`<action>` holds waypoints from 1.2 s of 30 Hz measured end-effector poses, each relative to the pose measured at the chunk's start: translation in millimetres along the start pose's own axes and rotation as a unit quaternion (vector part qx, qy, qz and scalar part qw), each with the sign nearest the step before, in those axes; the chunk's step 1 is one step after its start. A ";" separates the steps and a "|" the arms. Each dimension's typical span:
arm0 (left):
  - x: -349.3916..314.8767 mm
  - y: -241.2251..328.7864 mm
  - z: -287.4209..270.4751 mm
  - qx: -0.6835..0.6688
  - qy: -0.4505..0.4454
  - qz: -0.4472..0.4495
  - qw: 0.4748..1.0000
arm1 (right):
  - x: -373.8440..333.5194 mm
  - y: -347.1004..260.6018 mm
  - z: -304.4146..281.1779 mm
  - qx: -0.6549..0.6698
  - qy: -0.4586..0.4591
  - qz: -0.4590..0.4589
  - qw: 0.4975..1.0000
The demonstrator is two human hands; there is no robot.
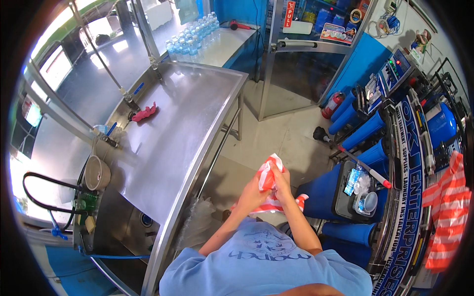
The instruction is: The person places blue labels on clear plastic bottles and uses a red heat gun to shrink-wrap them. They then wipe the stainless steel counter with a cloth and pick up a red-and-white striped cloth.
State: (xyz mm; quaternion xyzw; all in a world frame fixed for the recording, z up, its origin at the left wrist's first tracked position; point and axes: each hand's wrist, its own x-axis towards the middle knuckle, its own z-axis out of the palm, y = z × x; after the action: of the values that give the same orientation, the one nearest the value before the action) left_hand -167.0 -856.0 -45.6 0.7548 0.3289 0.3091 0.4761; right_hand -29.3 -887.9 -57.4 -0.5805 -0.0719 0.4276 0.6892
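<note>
A red-and-white striped plastic bag [268,176] is bunched up between my two hands in front of my chest. My left hand [251,196] grips it from the left, fingers closed round the gathered plastic. On the other side my right hand [282,185] is also closed on it, near the top. More striped plastic [270,205] spreads out below my wrists; whether it belongs to the same bag I cannot tell. My fingertips are partly hidden by the folds.
At left runs a steel sink table [168,123] with a pink cloth [144,112]. Water bottles [192,39] stand on the far counter beside a glass door [306,69]. A blue bin [316,190], filter housings [365,130] and hanging striped bags [447,222] line the right.
</note>
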 end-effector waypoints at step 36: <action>612.5 -56.3 -65.7 -0.412 0.264 -0.044 0.871 | 863.2 -264.5 111.4 -0.182 0.187 -0.499 0.826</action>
State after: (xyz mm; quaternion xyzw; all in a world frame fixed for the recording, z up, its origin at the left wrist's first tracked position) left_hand 133.4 -319.2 19.9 0.3650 0.3181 0.5834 0.6522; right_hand 576.9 -214.3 -137.2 -0.6487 -0.2983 -0.1123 0.6911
